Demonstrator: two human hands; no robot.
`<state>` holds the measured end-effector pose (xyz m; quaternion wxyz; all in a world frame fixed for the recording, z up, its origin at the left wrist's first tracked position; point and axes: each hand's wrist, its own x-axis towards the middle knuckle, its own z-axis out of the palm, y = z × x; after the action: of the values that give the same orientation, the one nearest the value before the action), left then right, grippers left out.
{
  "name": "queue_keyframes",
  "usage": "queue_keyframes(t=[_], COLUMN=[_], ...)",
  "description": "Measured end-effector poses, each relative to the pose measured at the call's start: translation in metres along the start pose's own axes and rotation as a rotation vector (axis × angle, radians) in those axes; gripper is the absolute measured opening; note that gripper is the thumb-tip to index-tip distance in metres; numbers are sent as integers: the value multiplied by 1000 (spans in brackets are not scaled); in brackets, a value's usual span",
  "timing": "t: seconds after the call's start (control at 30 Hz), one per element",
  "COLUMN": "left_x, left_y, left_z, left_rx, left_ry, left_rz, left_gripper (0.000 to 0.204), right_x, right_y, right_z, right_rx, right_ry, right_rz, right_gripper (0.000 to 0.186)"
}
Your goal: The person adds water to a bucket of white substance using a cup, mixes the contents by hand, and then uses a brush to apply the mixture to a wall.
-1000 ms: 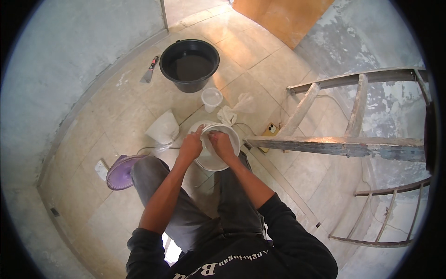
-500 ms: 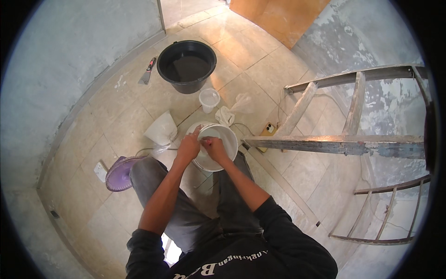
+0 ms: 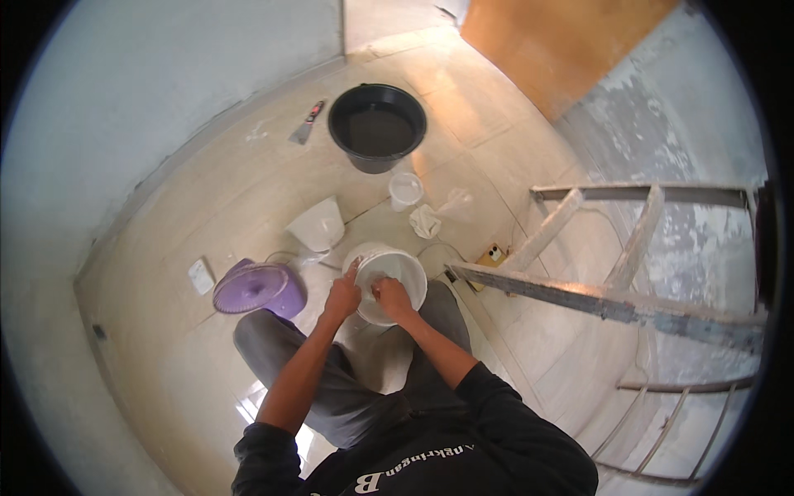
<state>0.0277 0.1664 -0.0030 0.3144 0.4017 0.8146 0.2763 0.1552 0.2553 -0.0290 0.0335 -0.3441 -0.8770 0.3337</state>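
Note:
A white bucket (image 3: 413, 298) sits between my legs, pale material inside. My left hand (image 3: 345, 293) grips its left rim, fingers closed round it. My right hand (image 3: 390, 296) is inside the bucket, fingers curled on something I cannot make out. Just beyond are a white plastic bag (image 3: 314, 223), a clear tub (image 3: 405, 190) and a crumpled white cloth or bag (image 3: 425, 221). A purple plastic pail with a lid (image 3: 285, 293) stands by my left knee.
A black tub (image 3: 376, 157) and scraper (image 3: 301, 130) lie farther forward. A ladder (image 3: 554, 289) juts in from the right beside a phone (image 3: 494, 258). A white power strip (image 3: 201, 276) lies left. Walls (image 3: 165, 99) and an orange board (image 3: 562, 50) border the tiled floor.
The whole view has shifted, with the scene sitting lower and more rightward. More of the purple pail shows beside my left knee. My hands remain at the bucket in similar grips.

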Motion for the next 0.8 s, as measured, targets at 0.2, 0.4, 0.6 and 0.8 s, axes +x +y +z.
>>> queue_keyframes(t=[0.2,0.4,0.6,0.8], left_x=[-62,-93,-110,-119], left_y=[-14,6,23,23], left_z=[8,30,40,43], left_rx=[-161,-300,-287,-315], left_ry=[305,425,508,541], left_rz=[-48,-286,-200,-338], left_gripper=[69,65,61,61], right_x=[-7,-7,-37,-46], right_y=[-15,-7,10,-2], right_z=[-2,-7,7,9], right_rx=[43,103,-183,30], right_ry=[-206,-14,-200,-314], right_rz=[-92,-334,-307,-191], right_gripper=[21,16,17,16])
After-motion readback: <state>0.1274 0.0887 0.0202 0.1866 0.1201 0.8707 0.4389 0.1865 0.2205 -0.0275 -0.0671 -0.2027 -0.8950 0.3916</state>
